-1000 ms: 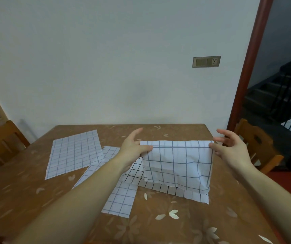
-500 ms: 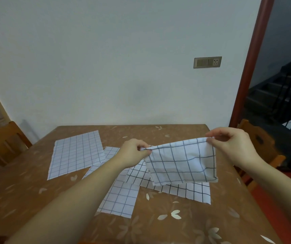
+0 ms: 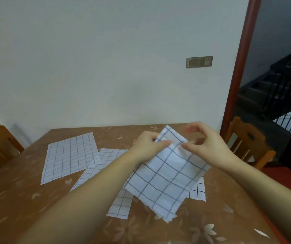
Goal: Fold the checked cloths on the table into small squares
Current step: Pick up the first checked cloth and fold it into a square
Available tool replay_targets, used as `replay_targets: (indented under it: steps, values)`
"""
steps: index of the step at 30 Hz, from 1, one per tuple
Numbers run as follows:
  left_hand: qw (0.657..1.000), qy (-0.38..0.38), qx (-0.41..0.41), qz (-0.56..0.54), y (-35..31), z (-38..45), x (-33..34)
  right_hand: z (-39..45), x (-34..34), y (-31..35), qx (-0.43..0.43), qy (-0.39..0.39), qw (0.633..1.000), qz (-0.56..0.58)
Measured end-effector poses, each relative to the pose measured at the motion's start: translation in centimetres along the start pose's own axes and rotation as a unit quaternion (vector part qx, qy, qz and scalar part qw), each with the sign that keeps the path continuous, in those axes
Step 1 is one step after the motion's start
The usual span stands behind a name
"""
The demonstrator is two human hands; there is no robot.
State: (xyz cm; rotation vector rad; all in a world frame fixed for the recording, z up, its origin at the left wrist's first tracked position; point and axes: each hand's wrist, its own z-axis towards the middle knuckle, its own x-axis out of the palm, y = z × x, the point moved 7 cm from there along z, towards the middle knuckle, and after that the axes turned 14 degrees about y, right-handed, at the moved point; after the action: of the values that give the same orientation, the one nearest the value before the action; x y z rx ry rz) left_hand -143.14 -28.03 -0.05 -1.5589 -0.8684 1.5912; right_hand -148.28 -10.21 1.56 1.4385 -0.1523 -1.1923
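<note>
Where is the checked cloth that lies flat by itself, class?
In the head view, the lone cloth lies on the table's far left part, left of the left hand and beside the overlapping cloths.

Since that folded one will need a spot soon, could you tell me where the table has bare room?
Bare tabletop lies left of the flat cloth, and along the near edge below the held cloth. The far strip by the wall is also free. The middle is crowded with overlapping cloths.
</note>
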Motion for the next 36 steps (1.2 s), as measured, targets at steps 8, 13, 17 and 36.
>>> replay_targets:
  steps: [8,13,17,36]
  values:
    - [0.964,-0.096,-0.021,-0.247,4.0,-0.8,-2.5,-1.3,-0.9,-4.3,0.041,0.005,0.997,0.066]
    - [0.962,-0.104,-0.016,-0.252,4.4,-0.9,-2.2,-1.1,-1.5,-4.9,0.063,-0.077,0.991,0.086]
    - [0.965,-0.103,-0.006,-0.241,4.3,-1.0,-1.8,-0.8,-1.0,-4.8,0.076,-0.071,0.989,0.104]
    - [0.934,-0.027,-0.005,-0.357,4.4,-0.2,-0.1,-0.4,-1.4,-5.8,0.080,-0.062,0.953,0.285]
